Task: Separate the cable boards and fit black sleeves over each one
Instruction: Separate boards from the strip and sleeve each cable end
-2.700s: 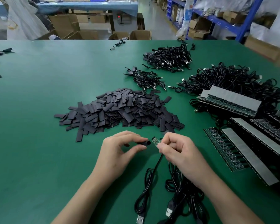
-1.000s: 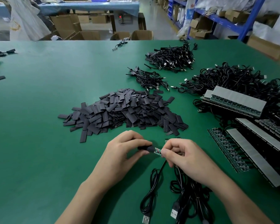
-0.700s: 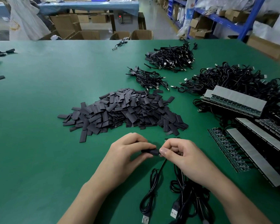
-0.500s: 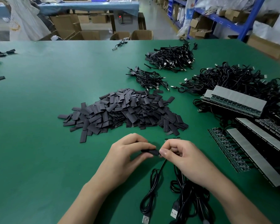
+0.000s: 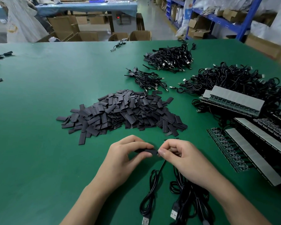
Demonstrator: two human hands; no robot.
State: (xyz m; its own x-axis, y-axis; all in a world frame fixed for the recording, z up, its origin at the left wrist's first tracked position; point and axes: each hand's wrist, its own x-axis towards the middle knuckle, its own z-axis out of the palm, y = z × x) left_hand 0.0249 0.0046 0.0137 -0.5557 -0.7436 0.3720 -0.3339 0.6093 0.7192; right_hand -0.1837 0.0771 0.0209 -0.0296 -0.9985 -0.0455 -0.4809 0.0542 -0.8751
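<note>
Head view: black sleeve [image 5: 147,151] sits over a board, mostly hidden.
Left hand [image 5: 125,153] pinches the sleeve, right hand [image 5: 182,158] pinches its cable [image 5: 162,166] end; next, likely, a seating push.

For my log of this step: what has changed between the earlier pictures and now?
The black sleeve, pinched by the left hand, slid rightward over the green board, now covered, up to the right hand. Both grips, the sleeve pile and the panels stayed.

Single head-worn view looks forward and down, close over the green table [image 5: 39,143]
</note>
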